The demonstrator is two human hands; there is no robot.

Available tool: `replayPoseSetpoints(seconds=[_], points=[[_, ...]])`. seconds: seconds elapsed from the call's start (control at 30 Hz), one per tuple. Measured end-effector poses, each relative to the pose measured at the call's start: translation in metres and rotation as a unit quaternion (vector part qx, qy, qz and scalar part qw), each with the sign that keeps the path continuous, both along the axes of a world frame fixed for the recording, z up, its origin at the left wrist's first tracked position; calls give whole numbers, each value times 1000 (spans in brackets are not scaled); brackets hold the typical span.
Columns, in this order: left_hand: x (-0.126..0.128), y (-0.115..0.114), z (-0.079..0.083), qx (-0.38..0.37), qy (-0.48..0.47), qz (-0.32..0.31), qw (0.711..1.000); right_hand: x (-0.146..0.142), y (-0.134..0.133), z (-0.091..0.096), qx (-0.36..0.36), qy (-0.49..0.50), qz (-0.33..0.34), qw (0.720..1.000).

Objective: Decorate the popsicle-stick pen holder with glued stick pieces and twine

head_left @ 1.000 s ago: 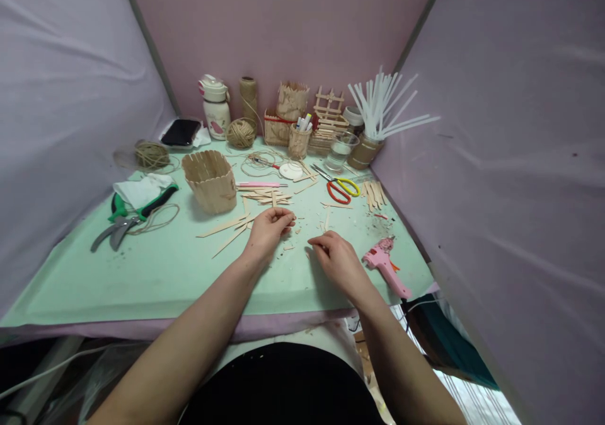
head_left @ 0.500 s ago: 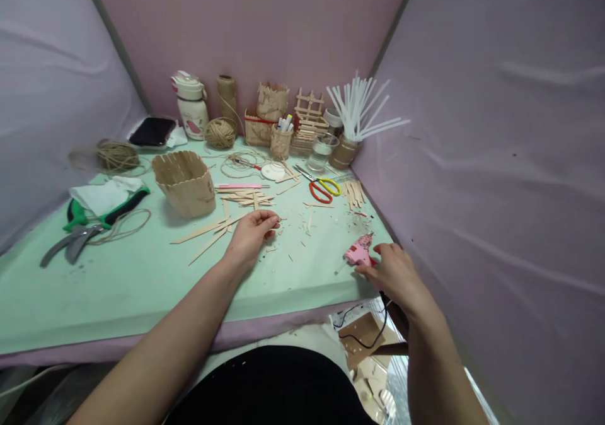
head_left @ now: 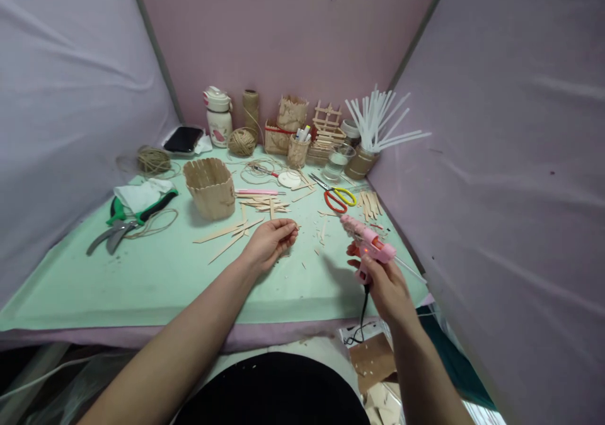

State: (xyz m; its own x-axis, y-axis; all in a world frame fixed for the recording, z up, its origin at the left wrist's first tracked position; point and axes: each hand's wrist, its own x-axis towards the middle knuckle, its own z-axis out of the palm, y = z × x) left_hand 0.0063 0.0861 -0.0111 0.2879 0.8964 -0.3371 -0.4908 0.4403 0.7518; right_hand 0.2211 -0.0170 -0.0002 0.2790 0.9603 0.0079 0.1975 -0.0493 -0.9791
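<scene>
My right hand is wrapped round the handle of a pink hot glue gun, lifted above the table. Its nozzle points up and left, an orange light glows on its side, and a clear glue stick sticks out of the back. My left hand is closed in a pinch, with a tiny wood sliver barely showing at the fingertips. Behind that hand lie loose flat wooden sticks. A stick-built basket stands to its left. Wood scraps are scattered between my hands.
Red-and-yellow scissors lie beyond the glue gun. Green-handled pruning shears rest at left by a white cloth. Along the back are a bottle, twine, a water cup and a jar of glue sticks. A black cord hangs below.
My right hand has taken hold of the glue gun and raised it off the table, turning its nozzle up and left. My left hand keeps its pinch. The camera view has shifted.
</scene>
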Motion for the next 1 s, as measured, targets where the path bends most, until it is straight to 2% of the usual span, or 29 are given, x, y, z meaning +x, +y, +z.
replayPoseSetpoints(seconds=[0.1,0.23,0.47,0.63,1.0], points=[[-1,-1,1,-4,-12,-6,1000,-30,3,-4,-26,38,7,999],[-2,-1,-2,-2,-17,-23,1000,-49,4,-1,-44,-18,11,999],[-2,-2,-2,6,1,-21,1000,-46,2,-6,-20,-92,10,996],[-1,-2,-2,13,11,-18,1000,-45,3,-9,-19,-101,10,995],[-2,-1,-3,17,9,-15,1000,-47,0,-3,-22,-116,11,993]])
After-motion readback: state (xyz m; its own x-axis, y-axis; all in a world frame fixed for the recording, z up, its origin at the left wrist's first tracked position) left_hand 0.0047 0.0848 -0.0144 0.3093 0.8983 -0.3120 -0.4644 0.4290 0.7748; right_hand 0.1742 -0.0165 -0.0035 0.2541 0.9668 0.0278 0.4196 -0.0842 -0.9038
